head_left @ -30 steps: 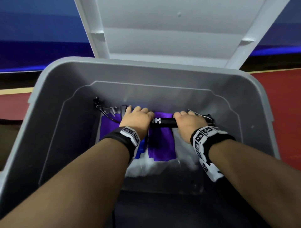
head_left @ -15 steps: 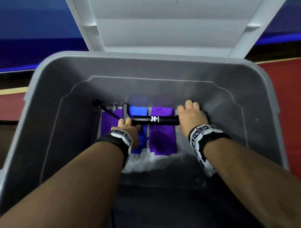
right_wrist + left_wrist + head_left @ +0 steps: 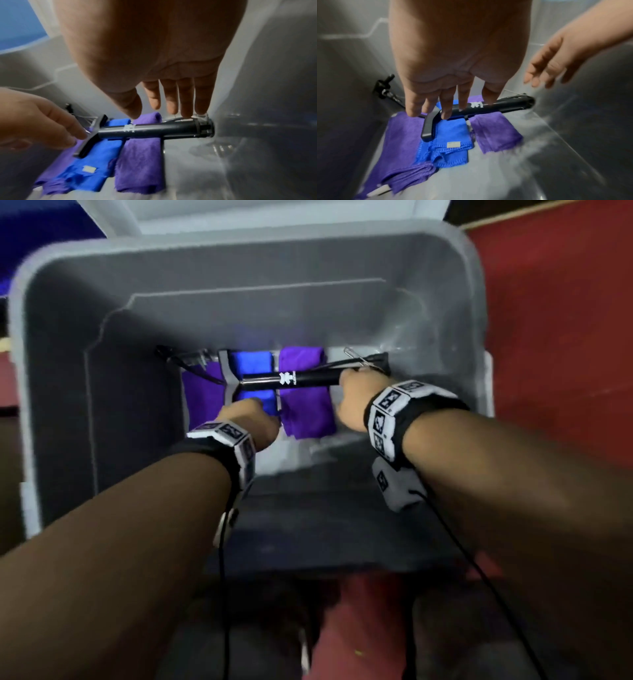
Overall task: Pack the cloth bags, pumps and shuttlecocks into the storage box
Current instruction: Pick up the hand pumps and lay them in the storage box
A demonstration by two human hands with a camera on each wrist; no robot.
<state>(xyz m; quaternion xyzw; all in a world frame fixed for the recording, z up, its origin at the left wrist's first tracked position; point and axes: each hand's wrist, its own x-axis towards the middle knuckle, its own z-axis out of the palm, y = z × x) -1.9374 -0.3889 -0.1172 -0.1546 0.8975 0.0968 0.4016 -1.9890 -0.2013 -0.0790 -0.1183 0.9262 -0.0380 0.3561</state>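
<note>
Now, head view: both your forearms reach down into the grey storage box (image 3: pixel 85 378). Your left hand (image 3: pixel 251 421) sits nearer you than the black pump (image 3: pixel 291 379), apart from it, over the blue cloth bag (image 3: pixel 251 361). Your right hand (image 3: pixel 352 402) is at the pump's right end; whether it touches is hidden behind the knuckles. A purple cloth bag (image 3: pixel 308 409) lies between your hands, under the pump barrel; another purple cloth (image 3: pixel 202 395) lies beyond your left hand's outer side.

Left wrist view: your left hand (image 3: pixel 453 56) is spread, fingers (image 3: pixel 447 106) straight and pointing down, holding nothing, tips just above the pump's T-handle (image 3: pixel 429 125). The pump (image 3: pixel 496 106) lies across the blue bag (image 3: pixel 452 132) and purple bag (image 3: pixel 494 134). Your right hand (image 3: pixel 556 65) hangs loose beyond the pump's far end, gripping nothing.

Right wrist view: your right hand (image 3: pixel 154 51) is flat, fingers (image 3: pixel 187 100) extended, empty, tips just above the pump's base (image 3: pixel 204 127). Pump barrel (image 3: pixel 145 129) rests on the blue (image 3: pixel 96 159) and purple (image 3: pixel 139 162) bags on the box floor. Your left hand (image 3: pixel 39 119) hovers beside the handle, fingers relaxed.
</note>
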